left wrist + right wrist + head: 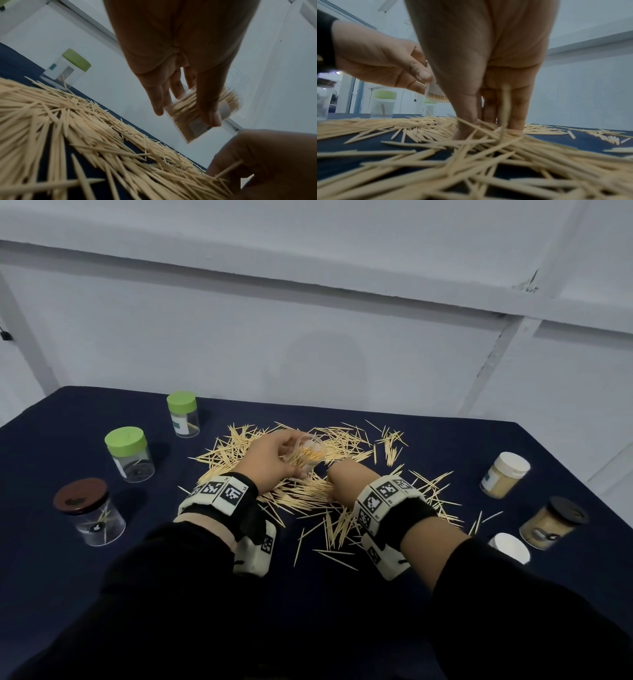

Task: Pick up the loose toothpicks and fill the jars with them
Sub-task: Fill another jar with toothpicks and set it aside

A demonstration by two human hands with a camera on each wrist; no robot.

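Gripping a small clear plastic jar point(306, 457) partly packed with toothpicks, the left hand point(270, 462) curls fingers and thumb round its wall and holds it lifted and tilted above the middle of the dark blue cloth-covered table point(376, 587); the left wrist view shows that jar point(205, 112) clear of the cloth. Just beside it, the right hand point(346, 479) reaches down into the heap of loose pale wooden toothpicks point(308, 501), its fingers point(517, 108) pointing down with tips closing on a few sticks, one standing up between them. The heap spreads across the table's middle towards the far edge. Along the left edge stand three clear, nearly empty jars: a brown-lidded one point(89, 513) nearest, a wide green-lidded one point(129, 453) behind it, and a slim green-lidded one point(183, 414) nearest the far edge. Near the right edge stand a full white-lidded jar point(504, 479) and a full black-lidded jar point(551, 523), with a white round lid point(509, 546) beside them.
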